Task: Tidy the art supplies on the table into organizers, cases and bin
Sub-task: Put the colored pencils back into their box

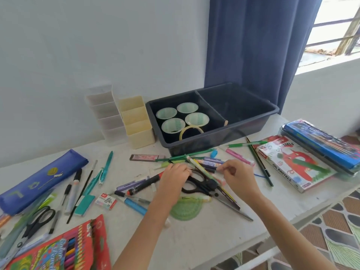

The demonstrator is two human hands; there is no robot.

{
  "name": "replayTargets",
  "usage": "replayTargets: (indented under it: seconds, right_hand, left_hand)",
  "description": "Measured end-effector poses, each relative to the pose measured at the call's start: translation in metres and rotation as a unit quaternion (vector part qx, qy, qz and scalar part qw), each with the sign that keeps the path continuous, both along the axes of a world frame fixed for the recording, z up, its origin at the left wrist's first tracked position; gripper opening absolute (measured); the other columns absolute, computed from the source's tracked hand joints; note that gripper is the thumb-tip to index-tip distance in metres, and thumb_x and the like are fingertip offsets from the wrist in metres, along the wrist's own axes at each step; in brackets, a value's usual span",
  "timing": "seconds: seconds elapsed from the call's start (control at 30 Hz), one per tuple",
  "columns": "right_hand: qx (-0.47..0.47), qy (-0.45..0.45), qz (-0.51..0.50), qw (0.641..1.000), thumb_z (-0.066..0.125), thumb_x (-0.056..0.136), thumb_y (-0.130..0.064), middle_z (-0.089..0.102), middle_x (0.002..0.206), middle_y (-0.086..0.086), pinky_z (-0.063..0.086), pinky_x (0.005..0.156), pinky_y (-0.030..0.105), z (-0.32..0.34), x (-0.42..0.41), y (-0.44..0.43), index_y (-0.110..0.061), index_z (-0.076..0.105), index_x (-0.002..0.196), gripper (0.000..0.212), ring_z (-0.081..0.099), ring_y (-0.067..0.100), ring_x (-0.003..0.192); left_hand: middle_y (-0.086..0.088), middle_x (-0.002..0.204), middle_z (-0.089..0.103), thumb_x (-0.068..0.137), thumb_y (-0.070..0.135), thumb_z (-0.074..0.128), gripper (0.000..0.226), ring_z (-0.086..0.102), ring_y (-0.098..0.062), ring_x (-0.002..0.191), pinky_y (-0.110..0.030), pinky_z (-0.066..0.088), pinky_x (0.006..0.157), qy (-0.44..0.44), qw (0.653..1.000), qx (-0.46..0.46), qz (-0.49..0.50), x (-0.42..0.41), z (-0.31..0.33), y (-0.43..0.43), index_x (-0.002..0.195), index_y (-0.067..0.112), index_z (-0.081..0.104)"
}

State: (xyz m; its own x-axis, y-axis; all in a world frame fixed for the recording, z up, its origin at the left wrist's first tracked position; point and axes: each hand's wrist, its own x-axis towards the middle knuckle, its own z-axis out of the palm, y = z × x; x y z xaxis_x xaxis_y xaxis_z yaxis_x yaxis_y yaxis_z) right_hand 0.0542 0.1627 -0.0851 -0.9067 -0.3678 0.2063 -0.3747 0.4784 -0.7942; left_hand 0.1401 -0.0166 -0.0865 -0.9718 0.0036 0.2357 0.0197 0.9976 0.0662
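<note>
Pens, markers and pencils lie heaped at the table's middle, on black scissors [202,187]. My left hand [176,175] lies over the heap with fingers curled onto a pen; what exactly it grips is hidden. My right hand [236,173] pinches the end of a purple marker [211,163]. Behind them stands a dark bin [214,137] with several tape rolls [182,118] in its left compartment. A cream organizer [139,129] and a clear organizer [109,117] stand left of the bin. A blue pencil case [39,182] lies at the left.
An oil pastels box [294,162] and a blue case [323,143] lie at the right near the table edge. A red coloured-pencil pack [64,248], second scissors [40,219], a staples box [106,200] and a green protractor [187,209] sit near the front.
</note>
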Motion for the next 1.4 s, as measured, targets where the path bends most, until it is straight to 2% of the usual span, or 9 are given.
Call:
replayTargets:
  seconds: [0.1,0.2,0.4,0.67,0.8,0.9,1.03,1.13,1.4]
  right_hand:
    - [0.026,0.029,0.007,0.999,0.052,0.087,0.006,0.068,0.087,0.003,0.046,0.073,0.021,0.004,-0.006,-0.012,-0.014,0.07,0.082,0.027,0.056,0.009,0.076]
    - [0.093,0.066,0.054,0.992,0.047,0.093,-0.002,0.066,0.103,0.005,0.045,0.083,0.024,0.012,-0.02,-0.032,-0.009,0.07,0.103,0.026,0.057,0.014,0.091]
    - [0.242,0.071,0.176,0.952,0.051,0.095,-0.017,0.055,0.122,0.006,0.039,0.1,0.034,0.013,-0.045,-0.072,-0.013,0.06,0.123,0.03,0.049,0.023,0.115]
    - [0.205,0.109,0.209,0.95,0.058,0.091,-0.024,0.057,0.097,-0.001,0.045,0.081,0.028,0.016,-0.029,-0.085,-0.015,0.069,0.104,0.02,0.052,0.015,0.096]
    - [0.162,0.106,0.181,0.964,0.059,0.091,-0.027,0.059,0.09,-0.009,0.033,0.077,0.021,0.023,0.0,-0.092,-0.021,0.07,0.103,0.017,0.041,0.008,0.09]
    - [0.069,-0.047,0.161,0.983,0.064,0.088,-0.024,0.063,0.084,-0.013,0.038,0.069,0.013,0.029,0.028,-0.104,-0.022,0.071,0.096,0.011,0.053,0.002,0.079]
    - [-0.069,-0.263,0.22,0.937,0.065,0.087,-0.015,0.072,0.077,-0.002,0.046,0.058,0.014,0.039,0.071,-0.12,-0.021,0.071,0.082,0.009,0.059,0.006,0.065]
    - [-0.087,-0.312,0.246,0.914,0.067,0.085,-0.012,0.071,0.074,0.007,0.051,0.056,0.018,0.044,0.102,-0.13,-0.016,0.072,0.081,0.007,0.057,0.011,0.058]
    - [-0.049,-0.282,0.304,0.909,0.072,0.082,-0.016,0.067,0.062,0.001,0.047,0.05,0.02,0.039,0.166,-0.147,-0.014,0.073,0.075,0.007,0.054,0.009,0.052]
  left_hand:
    - [0.002,0.088,0.069,0.062,0.004,0.078,0.03,0.066,-0.02,0.085,-0.023,0.03,0.081,0.048,0.999,0.015,-0.009,0.005,0.001,-0.013,0.089,0.016,0.07]
    - [0.003,0.076,0.069,0.07,0.015,0.062,0.017,0.065,-0.017,0.07,-0.021,0.033,0.074,0.122,0.992,0.036,0.01,0.014,0.005,-0.028,0.083,0.014,0.072]
    - [-0.005,0.09,0.069,0.084,0.017,0.053,0.024,0.065,-0.023,0.08,-0.022,0.037,0.078,0.118,0.98,0.097,0.128,0.038,0.007,-0.051,0.098,0.008,0.07]
    - [0.003,0.099,0.06,0.092,0.009,0.056,0.018,0.058,-0.011,0.091,-0.018,0.047,0.078,0.192,0.937,0.209,0.203,0.071,0.012,-0.06,0.108,0.01,0.063]
    - [0.009,0.092,0.061,0.089,0.016,0.061,0.016,0.06,-0.003,0.085,-0.014,0.048,0.072,0.257,0.869,0.322,0.274,0.083,0.016,-0.058,0.104,0.021,0.06]
    - [0.013,0.088,0.062,0.087,0.017,0.064,0.018,0.058,0.004,0.081,-0.007,0.045,0.065,0.312,0.795,0.403,0.327,0.09,0.025,-0.053,0.103,0.024,0.059]
    - [0.001,0.089,0.068,0.086,0.022,0.066,0.017,0.064,-0.009,0.082,-0.013,0.05,0.066,0.305,0.69,0.549,0.36,0.103,0.031,-0.057,0.103,0.017,0.066]
    - [-0.009,0.09,0.072,0.085,0.017,0.067,0.021,0.07,-0.016,0.083,-0.021,0.055,0.07,0.295,0.615,0.651,0.333,0.117,0.031,-0.061,0.103,0.005,0.068]
    - [-0.009,0.089,0.074,0.084,0.01,0.067,0.018,0.07,-0.018,0.08,-0.019,0.053,0.064,0.286,0.562,0.713,0.306,0.174,0.035,-0.065,0.101,0.003,0.068]
